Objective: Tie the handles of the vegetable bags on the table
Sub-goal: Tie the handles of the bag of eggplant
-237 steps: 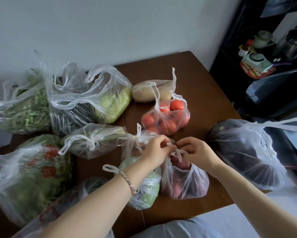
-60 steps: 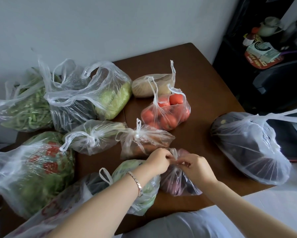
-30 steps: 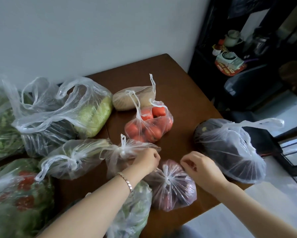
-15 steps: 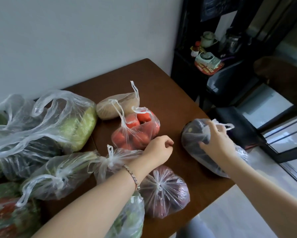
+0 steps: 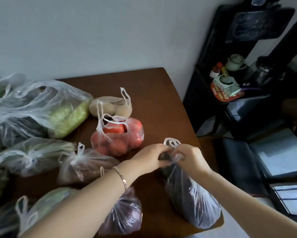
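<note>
A clear plastic bag of dark purple vegetables (image 5: 192,201) lies near the right front corner of the brown table (image 5: 152,93). My left hand (image 5: 149,158) and my right hand (image 5: 189,158) meet at its top and each grips a bunched handle. A white handle loop (image 5: 171,142) sticks up between them. A tied bag of reddish-purple produce (image 5: 125,213) lies partly under my left forearm. The tomato bag (image 5: 118,136) and the potato bag (image 5: 110,107) behind it have loose handles.
Tied bags (image 5: 85,162) (image 5: 32,155) and large loose bags of greens (image 5: 41,107) fill the table's left side. A black shelf unit (image 5: 238,79) with bottles and boxes stands to the right. A dark chair (image 5: 238,162) sits beside the table's right edge.
My left hand has moved right to join my right hand on the dark vegetable bag, which has shifted closer to me. Earlier both hands let go of the tied reddish-purple bag.
</note>
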Demonstrator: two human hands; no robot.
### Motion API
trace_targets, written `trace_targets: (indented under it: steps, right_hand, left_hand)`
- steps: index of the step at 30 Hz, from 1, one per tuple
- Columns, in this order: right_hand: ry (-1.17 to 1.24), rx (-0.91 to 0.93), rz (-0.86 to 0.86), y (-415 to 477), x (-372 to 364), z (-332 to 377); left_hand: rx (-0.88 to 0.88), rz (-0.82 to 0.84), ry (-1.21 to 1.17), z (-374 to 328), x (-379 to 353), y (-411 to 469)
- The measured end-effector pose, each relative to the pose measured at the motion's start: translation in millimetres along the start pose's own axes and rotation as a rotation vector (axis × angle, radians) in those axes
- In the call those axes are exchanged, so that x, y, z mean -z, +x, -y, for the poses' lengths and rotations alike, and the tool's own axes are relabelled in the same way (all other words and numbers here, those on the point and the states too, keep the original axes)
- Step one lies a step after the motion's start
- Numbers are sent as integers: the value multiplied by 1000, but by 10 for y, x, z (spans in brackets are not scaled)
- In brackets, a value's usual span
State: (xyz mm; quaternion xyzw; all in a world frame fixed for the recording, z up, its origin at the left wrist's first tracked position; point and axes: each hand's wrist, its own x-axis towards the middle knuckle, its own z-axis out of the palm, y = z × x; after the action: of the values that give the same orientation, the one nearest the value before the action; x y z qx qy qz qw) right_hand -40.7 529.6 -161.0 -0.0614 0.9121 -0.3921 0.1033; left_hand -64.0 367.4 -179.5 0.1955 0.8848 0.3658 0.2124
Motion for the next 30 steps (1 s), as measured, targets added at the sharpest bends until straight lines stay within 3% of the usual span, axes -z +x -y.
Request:
trace_targets:
  steps: [8,13,15,20,24,28,30]
  right_hand:
    - [61,251,134,264,-215,358]
    - [62,413,174,361,-530,518]
    - [80,358,110,339,-563,524]
    - [141,-12,59,105,-335,278]
    - [70,-231,124,-110,-151,-6]
    - [-91,-196,185,-198,-68,-59]
    - [-79,-192,218,-203,-47,-31]
  left_hand:
    - [324,-242,-101,205,206,-458]
    - [446,-370,-3,436,394,-791]
    - [480,-410,-7,490,407,-885]
    - [507,-477,-42,414,309,-923]
    - [474,-349,-40,217,277,-827]
    - [376,-81,215,50,242,-653]
    - [375,-46,192,-19,263,-548]
